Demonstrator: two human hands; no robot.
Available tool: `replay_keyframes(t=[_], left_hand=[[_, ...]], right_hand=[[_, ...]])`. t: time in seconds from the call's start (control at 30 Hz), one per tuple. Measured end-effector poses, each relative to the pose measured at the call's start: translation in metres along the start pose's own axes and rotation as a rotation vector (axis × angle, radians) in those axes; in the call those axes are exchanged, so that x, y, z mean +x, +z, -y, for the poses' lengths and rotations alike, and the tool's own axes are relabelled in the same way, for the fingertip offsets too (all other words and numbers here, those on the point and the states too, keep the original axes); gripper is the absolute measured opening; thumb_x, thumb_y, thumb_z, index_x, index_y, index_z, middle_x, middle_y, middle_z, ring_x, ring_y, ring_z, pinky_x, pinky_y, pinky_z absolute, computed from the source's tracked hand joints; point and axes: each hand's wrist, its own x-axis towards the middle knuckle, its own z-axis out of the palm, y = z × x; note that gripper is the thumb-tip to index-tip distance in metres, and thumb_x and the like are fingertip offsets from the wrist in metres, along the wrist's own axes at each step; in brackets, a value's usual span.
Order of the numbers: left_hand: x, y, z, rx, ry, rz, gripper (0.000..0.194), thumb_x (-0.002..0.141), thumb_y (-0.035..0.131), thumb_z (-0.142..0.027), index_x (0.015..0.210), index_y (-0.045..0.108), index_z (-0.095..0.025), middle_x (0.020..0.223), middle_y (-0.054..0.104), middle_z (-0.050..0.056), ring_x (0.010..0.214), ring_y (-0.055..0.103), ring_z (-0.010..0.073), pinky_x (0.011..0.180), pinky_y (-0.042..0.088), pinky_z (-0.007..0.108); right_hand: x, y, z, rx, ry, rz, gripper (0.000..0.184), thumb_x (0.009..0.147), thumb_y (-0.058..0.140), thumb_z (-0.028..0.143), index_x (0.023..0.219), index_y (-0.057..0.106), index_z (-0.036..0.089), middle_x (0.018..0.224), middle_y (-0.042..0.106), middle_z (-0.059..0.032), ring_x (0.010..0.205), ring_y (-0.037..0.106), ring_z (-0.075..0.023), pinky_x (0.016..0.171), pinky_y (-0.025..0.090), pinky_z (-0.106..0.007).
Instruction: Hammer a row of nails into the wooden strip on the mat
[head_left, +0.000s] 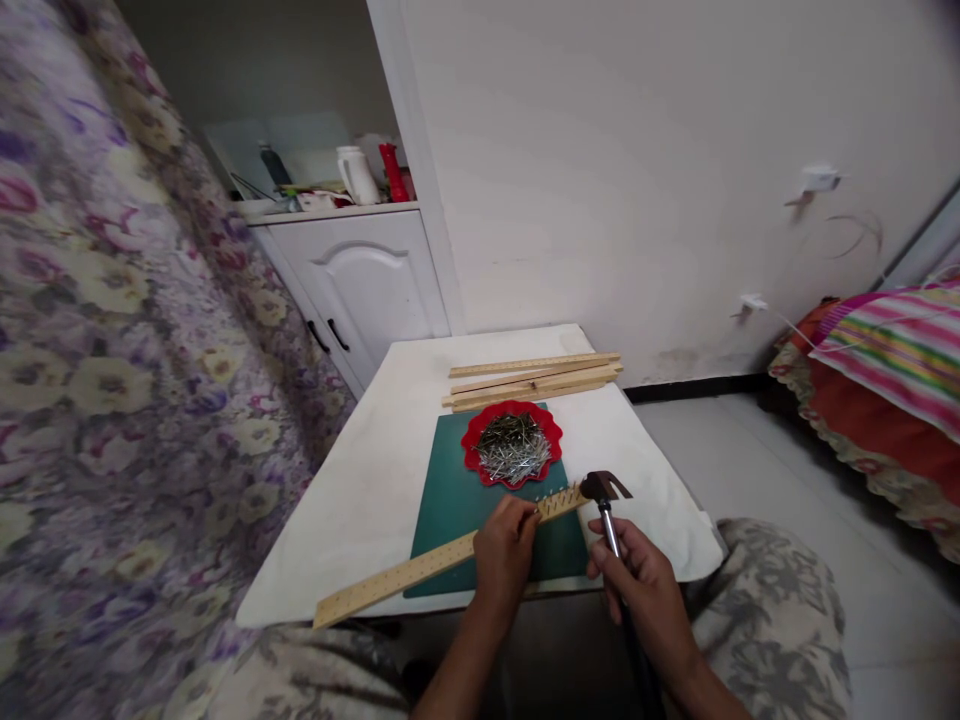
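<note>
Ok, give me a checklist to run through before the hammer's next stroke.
1. Hammer gripped: ok, the right hand holds it by the shaft.
2. Left hand out from under the hammer head: ok, they are apart, though close enough to warrant care.
3. Nail steady at the left fingertips: cannot tell, the fingers hide too much.
4. Whole board backed by the green mat: not ok, its left end runs past the mat to the table edge.
5. Loose nails handy: ok, the red dish holding them sits just beyond the board.
</note>
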Motion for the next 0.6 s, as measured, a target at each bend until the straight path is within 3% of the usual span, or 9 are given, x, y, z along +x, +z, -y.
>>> replay_keyframes(t=[0.27, 0.6], left_hand=[[0.0, 0.005, 0.001, 0.069, -0.001, 0.013, 0.014, 0.084, 0.051, -0.021, 0.078, 0.063, -0.022, 0.082, 0.063, -0.001, 0.078, 0.059, 0.013, 0.066, 0.039, 0.021], [0.001, 0.006, 0.003, 0.101, -0.023, 0.021, 0.017, 0.083, 0.048, -0.017, 0.072, 0.06, -0.02, 0.078, 0.061, 0.001, 0.074, 0.056, 0.0139, 0.06, 0.034, 0.023]], right_hand=[[0.0, 0.007, 0.005, -0.06, 0.056, 0.299, 0.032, 0.089, 0.048, 0.047, 0.1, 0.051, 0.017, 0.059, 0.057, 0.0055, 0.03, 0.037, -0.0027, 0.032, 0.02, -0.016], [0.001, 0.02, 0.0, -0.117, 0.036, 0.343, 0.032, 0.089, 0.047, 0.05, 0.096, 0.052, 0.019, 0.059, 0.054, 0.0065, 0.03, 0.037, -0.0038, 0.032, 0.021, -0.016]])
